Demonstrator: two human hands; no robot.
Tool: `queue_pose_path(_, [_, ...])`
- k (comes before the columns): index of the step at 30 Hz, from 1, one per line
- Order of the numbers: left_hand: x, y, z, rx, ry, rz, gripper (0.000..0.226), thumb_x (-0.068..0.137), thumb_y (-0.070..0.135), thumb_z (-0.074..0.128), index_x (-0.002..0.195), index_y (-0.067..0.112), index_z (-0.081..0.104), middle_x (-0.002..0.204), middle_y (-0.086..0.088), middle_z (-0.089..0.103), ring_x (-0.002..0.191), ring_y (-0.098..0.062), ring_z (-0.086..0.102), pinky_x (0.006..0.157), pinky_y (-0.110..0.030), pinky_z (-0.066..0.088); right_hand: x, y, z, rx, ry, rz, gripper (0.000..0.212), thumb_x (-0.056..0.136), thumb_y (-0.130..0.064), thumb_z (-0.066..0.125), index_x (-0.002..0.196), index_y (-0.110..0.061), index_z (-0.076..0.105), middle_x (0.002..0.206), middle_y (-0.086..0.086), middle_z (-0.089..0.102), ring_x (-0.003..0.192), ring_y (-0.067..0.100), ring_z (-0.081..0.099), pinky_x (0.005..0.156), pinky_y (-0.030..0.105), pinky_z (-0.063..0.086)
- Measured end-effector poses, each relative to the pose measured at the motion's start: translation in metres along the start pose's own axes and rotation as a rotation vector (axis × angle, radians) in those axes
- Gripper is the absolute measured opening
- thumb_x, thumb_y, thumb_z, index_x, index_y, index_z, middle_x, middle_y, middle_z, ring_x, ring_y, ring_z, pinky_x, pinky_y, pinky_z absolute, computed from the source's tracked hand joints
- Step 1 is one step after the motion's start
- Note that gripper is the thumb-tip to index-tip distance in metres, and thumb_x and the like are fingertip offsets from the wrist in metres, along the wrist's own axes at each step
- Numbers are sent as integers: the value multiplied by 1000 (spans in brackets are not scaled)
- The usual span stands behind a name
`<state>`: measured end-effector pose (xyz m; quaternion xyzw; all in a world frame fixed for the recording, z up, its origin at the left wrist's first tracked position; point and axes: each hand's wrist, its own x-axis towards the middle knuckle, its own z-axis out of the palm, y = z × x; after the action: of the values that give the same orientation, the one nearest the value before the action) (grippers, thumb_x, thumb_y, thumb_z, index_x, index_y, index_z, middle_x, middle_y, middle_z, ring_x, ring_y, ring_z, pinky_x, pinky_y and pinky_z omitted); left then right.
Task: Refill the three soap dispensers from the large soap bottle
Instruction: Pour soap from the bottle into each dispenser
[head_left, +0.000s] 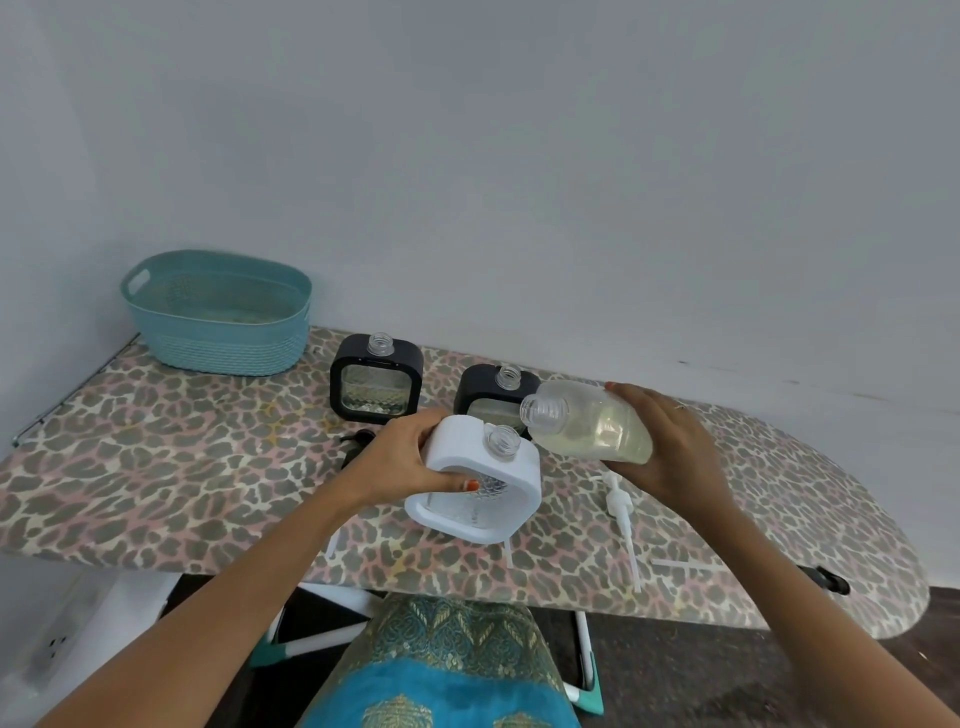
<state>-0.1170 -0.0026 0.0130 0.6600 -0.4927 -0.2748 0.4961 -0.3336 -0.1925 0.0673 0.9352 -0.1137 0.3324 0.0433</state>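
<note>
The large soap bottle (592, 428) lies almost level in the right hand (670, 447). Its long axis runs from that palm out past the fingertips toward the left hand (400, 457), and its open mouth comes just above and to the far side of the neck of the white dispenser (483, 486), close but not touching. The right fingers are wrapped over the bottle's body. The thumb seems to be tucked underneath, so I cannot tell how it sits. The left fingers curl round the dispenser's outer edge with the thumb pressed across its clear front, holding it tilted off the ironing board (182, 467). I'd judge the pour needs the mouth to drop a little toward the left thumb and line up over that neck. No soap shows at the mouth. Beyond the left knuckles stands a black dispenser (376, 379). A second black dispenser (475, 387) is half hidden behind the bottle. How full any dispenser is I can't make out. A white pump (621, 512) lies below the right wrist.
</note>
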Motion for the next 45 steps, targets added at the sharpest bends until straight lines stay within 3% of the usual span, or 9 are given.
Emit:
queue_pose_path(8, [0, -3, -1, 24, -5, -9, 74, 48, 52, 78, 111, 20, 59, 107, 0, 65, 100, -17, 62, 88, -45, 51, 6, 10, 2, -69, -54, -97, 58, 72, -49, 58, 118, -15, 48, 107, 10, 68, 92, 28, 67, 74, 36, 51])
queue_pose_path(22, [1, -4, -1, 56, -4, -38, 77, 47, 56, 77, 113, 19, 60, 105, 0, 66, 98, -16, 62, 86, -44, 52, 14, 10, 0, -161, -74, -177, 57, 74, -53, 55, 117, -17, 48, 107, 8, 69, 94, 28, 66, 77, 36, 51])
queue_pose_path(31, [1, -2, 1, 52, 3, -44, 80, 45, 57, 75, 113, 18, 59, 106, -1, 65, 98, -17, 62, 87, -45, 52, 19, 8, -6, -190, -72, -208, 55, 88, -62, 34, 117, -17, 49, 108, 7, 68, 96, 26, 65, 78, 34, 50])
queue_pose_path(35, [0, -2, 2, 38, 6, -47, 79, 44, 56, 75, 112, 19, 59, 106, -1, 65, 98, -17, 62, 87, -44, 52, 20, 9, -7, -204, -61, -224, 51, 81, -54, 48, 117, -17, 49, 107, 7, 69, 96, 26, 65, 78, 34, 49])
queue_pose_path(45, [0, -3, 3, 0, -4, -50, 67, 44, 54, 75, 104, 31, 57, 104, 1, 66, 97, -15, 63, 86, -40, 53, 22, 9, -11, -242, -56, -255, 51, 76, -47, 56, 116, -15, 50, 105, 9, 69, 93, 28, 67, 78, 36, 51])
